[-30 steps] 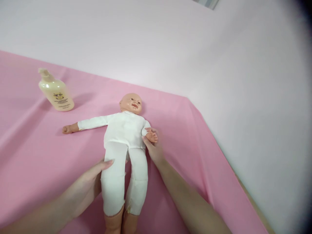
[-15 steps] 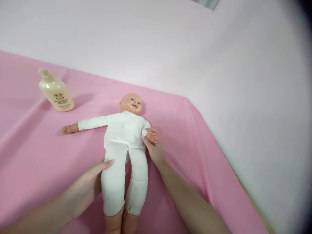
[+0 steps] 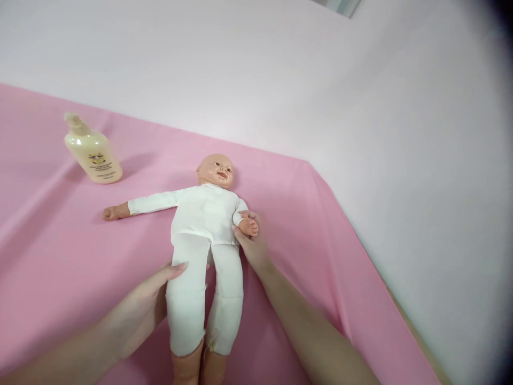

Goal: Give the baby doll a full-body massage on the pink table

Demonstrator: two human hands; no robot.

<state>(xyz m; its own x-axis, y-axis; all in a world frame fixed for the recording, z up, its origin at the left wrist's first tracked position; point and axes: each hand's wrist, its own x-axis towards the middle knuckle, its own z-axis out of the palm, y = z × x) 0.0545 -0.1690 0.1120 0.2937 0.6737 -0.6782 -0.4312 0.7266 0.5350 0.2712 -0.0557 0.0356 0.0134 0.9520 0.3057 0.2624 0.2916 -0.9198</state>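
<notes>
A baby doll (image 3: 202,224) in a white bodysuit lies face up on the pink sheet (image 3: 60,251), head away from me, one arm stretched out to the left. My left hand (image 3: 150,299) wraps around the doll's thigh from the left side. My right hand (image 3: 252,243) holds the doll's small hand beside its hip, fingers closed around it.
A cream pump bottle (image 3: 92,152) stands at the back left of the sheet. A pale wall rises behind. The sheet's right edge (image 3: 360,278) drops off diagonally toward the white floor or wall on the right.
</notes>
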